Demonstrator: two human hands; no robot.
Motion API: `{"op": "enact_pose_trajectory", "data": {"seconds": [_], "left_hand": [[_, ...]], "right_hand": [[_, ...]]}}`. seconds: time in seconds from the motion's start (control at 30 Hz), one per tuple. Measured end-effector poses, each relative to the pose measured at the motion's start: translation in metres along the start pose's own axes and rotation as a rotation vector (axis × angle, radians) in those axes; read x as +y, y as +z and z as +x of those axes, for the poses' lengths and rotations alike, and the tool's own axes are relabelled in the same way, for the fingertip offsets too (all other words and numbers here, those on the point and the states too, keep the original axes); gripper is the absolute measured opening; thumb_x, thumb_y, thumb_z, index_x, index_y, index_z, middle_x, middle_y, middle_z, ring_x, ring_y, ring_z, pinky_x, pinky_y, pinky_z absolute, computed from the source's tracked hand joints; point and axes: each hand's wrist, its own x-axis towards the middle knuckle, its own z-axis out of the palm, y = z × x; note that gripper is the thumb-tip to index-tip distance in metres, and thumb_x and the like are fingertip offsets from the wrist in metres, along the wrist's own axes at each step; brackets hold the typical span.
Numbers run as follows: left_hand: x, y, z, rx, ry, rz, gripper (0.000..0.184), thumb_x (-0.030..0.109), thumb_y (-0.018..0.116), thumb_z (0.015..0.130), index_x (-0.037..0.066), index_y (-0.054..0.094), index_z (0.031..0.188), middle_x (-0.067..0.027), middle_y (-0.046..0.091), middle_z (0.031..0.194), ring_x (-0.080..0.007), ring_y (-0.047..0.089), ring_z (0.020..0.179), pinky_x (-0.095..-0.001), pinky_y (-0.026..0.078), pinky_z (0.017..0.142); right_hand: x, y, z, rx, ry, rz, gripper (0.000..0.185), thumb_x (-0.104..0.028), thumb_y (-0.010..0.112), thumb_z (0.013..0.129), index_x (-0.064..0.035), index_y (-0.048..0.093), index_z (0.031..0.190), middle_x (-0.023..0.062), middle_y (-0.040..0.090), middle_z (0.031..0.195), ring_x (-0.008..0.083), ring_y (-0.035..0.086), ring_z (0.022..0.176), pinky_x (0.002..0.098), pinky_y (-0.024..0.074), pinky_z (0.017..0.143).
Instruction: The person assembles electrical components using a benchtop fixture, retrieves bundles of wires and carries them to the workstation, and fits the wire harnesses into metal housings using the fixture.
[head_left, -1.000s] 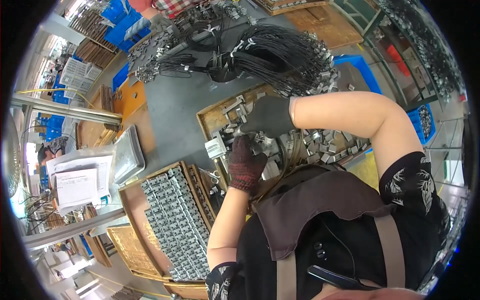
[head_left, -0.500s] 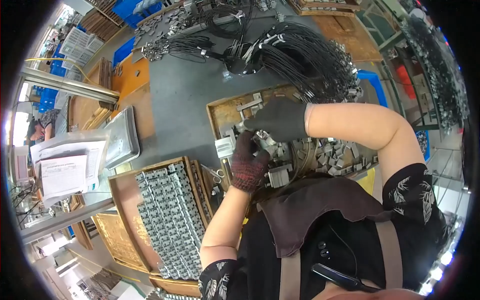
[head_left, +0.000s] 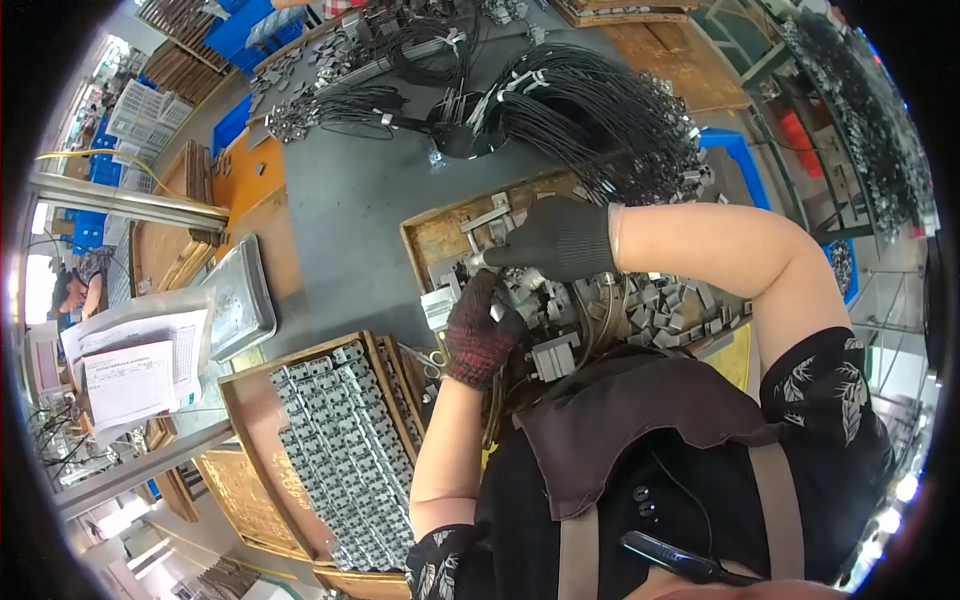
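My left hand [head_left: 482,338], in a red-and-black knit glove, is closed with its fingers curled around a small pale metal piece [head_left: 497,312]; most of that piece is hidden. My right hand [head_left: 555,240], in a dark grey glove, reaches in from the right with its fingers together. Its fingertips are at a small silvery part of the metal fixture [head_left: 474,264]; what they pinch is too hidden to name. The fixture has a T-shaped bar [head_left: 488,222] behind it. Below the hands sits a grey metal block [head_left: 556,358].
Loose metal pieces [head_left: 670,315] fill the right side of the wooden tray [head_left: 425,250]. Bundles of black cables [head_left: 590,110] lie beyond it. At left are a wooden tray of metal brackets [head_left: 345,450], scissors [head_left: 434,362] and papers [head_left: 135,375].
My left hand has drawn back slightly from the right hand's fingers, and a pale piece now shows in it. My right hand has shifted a little left. The whole view has moved slightly.
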Motion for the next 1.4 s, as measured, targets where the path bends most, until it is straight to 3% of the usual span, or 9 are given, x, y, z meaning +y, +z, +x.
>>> {"op": "enact_pose_trajectory", "data": {"seconds": [0.2, 0.4, 0.7, 1.0, 1.1, 1.17, 1.3, 1.33, 1.4], "left_hand": [[-0.01, 0.002, 0.004, 0.009, -0.07, -0.07, 0.054, 0.01, 0.064, 0.069, 0.005, 0.052, 0.121, -0.0185, 0.059, 0.113, -0.0352, 0.059, 0.103, -0.0408, 0.049, 0.088], [0.001, -0.013, 0.01, -0.089, 0.077, 0.228, 0.047, 0.008, 0.062, 0.07, 0.004, 0.053, 0.116, -0.0179, 0.06, 0.105, -0.0371, 0.059, 0.095, -0.0434, 0.049, 0.082], [0.017, 0.005, 0.008, 0.046, -0.129, -0.235, 0.052, 0.017, 0.074, 0.072, 0.004, 0.053, 0.118, -0.0125, 0.058, 0.094, -0.0264, 0.059, 0.084, -0.0359, 0.049, 0.076], [-0.006, 0.027, 0.009, 0.09, -0.24, -0.556, 0.047, 0.022, 0.067, 0.08, 0.002, 0.053, 0.12, -0.0157, 0.063, 0.109, -0.0247, 0.062, 0.094, -0.0357, 0.049, 0.079], [-0.016, 0.021, 0.008, -0.024, -0.327, -0.427, 0.048, 0.011, 0.057, 0.081, 0.0, 0.049, 0.127, -0.0136, 0.057, 0.12, -0.0255, 0.057, 0.107, -0.0354, 0.045, 0.09], [-0.011, 0.016, 0.007, 0.067, -0.5, -0.817, 0.041, 0.012, 0.058, 0.082, -0.001, 0.053, 0.12, -0.0114, 0.062, 0.109, -0.0223, 0.061, 0.094, -0.0323, 0.051, 0.076], [0.026, 0.019, -0.002, 0.06, -0.607, -1.081, 0.042, 0.011, 0.06, 0.081, -0.002, 0.053, 0.12, -0.0099, 0.061, 0.108, -0.0186, 0.061, 0.091, -0.0293, 0.052, 0.073], [0.001, 0.031, -0.004, -0.136, -0.221, -0.418, 0.044, 0.017, 0.066, 0.081, 0.001, 0.054, 0.12, -0.0123, 0.061, 0.109, -0.0213, 0.061, 0.096, -0.0314, 0.051, 0.078], [0.018, 0.034, 0.0, -0.137, -0.432, -0.599, 0.049, 0.022, 0.068, 0.08, 0.003, 0.053, 0.122, -0.015, 0.059, 0.111, -0.0259, 0.059, 0.1, -0.0346, 0.049, 0.083]], "right_hand": [[-0.002, 0.001, -0.002, -0.002, 0.094, -0.035, 0.043, -0.009, 0.054, 0.081, -0.0223, 0.057, 0.121, 0.0089, 0.055, 0.058, 0.0287, 0.06, 0.053, 0.0409, 0.0496, 0.051], [0.0, -0.003, -0.001, -0.049, 0.064, -0.066, 0.044, -0.009, 0.055, 0.08, -0.0229, 0.057, 0.122, 0.009, 0.056, 0.058, 0.0279, 0.06, 0.052, 0.0404, 0.0494, 0.051], [-0.005, 0.004, 0.003, -0.082, 0.151, -0.009, 0.051, -0.01, 0.057, 0.077, -0.0214, 0.051, 0.127, 0.0095, 0.059, 0.065, 0.03, 0.063, 0.062, 0.0432, 0.0498, 0.056], [-0.018, -0.001, 0.002, -0.202, 0.141, 0.093, 0.053, -0.015, 0.059, 0.079, -0.0164, 0.049, 0.131, 0.0136, 0.062, 0.086, 0.0317, 0.064, 0.077, 0.0448, 0.0493, 0.069], [-0.021, 0.002, -0.002, -0.122, 0.196, 0.038, 0.046, -0.016, 0.061, 0.077, -0.0145, 0.054, 0.123, 0.012, 0.062, 0.087, 0.0306, 0.064, 0.08, 0.0445, 0.0491, 0.071], [-0.014, -0.009, -0.01, 0.197, 0.144, -0.062, 0.036, -0.014, 0.062, 0.076, -0.012, 0.059, 0.112, 0.0108, 0.062, 0.091, 0.0292, 0.063, 0.085, 0.0438, 0.0492, 0.073], [-0.011, 0.018, -0.035, -0.012, 0.224, 0.017, 0.032, -0.013, 0.064, 0.069, -0.0092, 0.061, 0.101, 0.0104, 0.061, 0.095, 0.0302, 0.061, 0.088, 0.0433, 0.049, 0.075], [-0.014, 0.048, -0.039, 0.079, 0.152, 0.129, 0.036, -0.012, 0.065, 0.064, -0.0084, 0.061, 0.1, 0.0104, 0.061, 0.09, 0.0313, 0.061, 0.084, 0.044, 0.0487, 0.073], [-0.026, 0.044, -0.045, 0.057, 0.165, 0.097, 0.036, -0.012, 0.065, 0.064, -0.0082, 0.061, 0.1, 0.0102, 0.061, 0.088, 0.0314, 0.061, 0.082, 0.0443, 0.0485, 0.072]]}}
